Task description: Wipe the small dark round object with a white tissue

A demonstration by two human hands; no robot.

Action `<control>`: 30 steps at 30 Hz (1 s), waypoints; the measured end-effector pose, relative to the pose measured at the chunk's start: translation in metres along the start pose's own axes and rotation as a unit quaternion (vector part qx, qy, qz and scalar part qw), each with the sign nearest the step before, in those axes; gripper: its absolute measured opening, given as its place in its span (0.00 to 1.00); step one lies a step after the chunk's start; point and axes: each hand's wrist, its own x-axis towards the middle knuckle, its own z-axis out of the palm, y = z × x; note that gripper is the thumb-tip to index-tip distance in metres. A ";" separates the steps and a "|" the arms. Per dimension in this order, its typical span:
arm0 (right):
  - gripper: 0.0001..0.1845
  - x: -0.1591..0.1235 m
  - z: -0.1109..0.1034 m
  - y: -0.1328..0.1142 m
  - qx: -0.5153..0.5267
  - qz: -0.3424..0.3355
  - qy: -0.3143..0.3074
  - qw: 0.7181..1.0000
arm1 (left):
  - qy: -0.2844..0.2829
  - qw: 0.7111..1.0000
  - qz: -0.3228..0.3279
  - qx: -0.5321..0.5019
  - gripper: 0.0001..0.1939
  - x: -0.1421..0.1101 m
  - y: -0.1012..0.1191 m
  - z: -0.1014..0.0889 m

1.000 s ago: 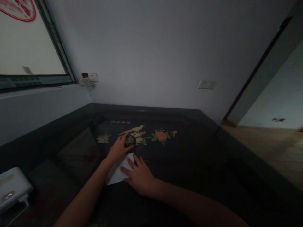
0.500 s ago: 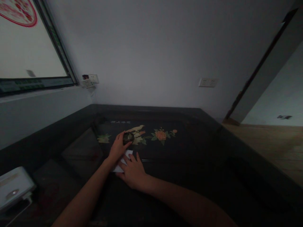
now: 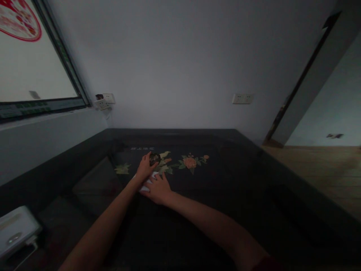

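Note:
My left hand (image 3: 143, 168) is curled round the side of a small round dark object (image 3: 155, 159), which looks like a glass cup or jar. That object rests on the dark tabletop (image 3: 214, 210), over the bird in a printed flower-and-bird picture. Just nearer to me, my right hand (image 3: 160, 189) lies flat with its fingers spread on a white piece of paper or tissue (image 3: 153, 175). Most of the white piece is covered by the two hands, and its exact kind is unclear in the dim light.
A white box-like device (image 3: 18, 229) with a cable stands at the table's left front. The table's far edge meets a pale wall with sockets (image 3: 242, 98). A window (image 3: 34, 71) is at the left, and wooden floor (image 3: 321, 169) shows beyond the right edge.
Both hands have shifted a little away from me across the table. The round object and the white piece have moved the same way against the printed picture. The camera view has also shifted slightly.

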 end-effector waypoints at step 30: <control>0.24 0.012 0.008 0.026 0.026 -0.021 -0.021 0.999 | 0.060 0.998 0.007 -0.030 0.40 0.006 -0.016 0.006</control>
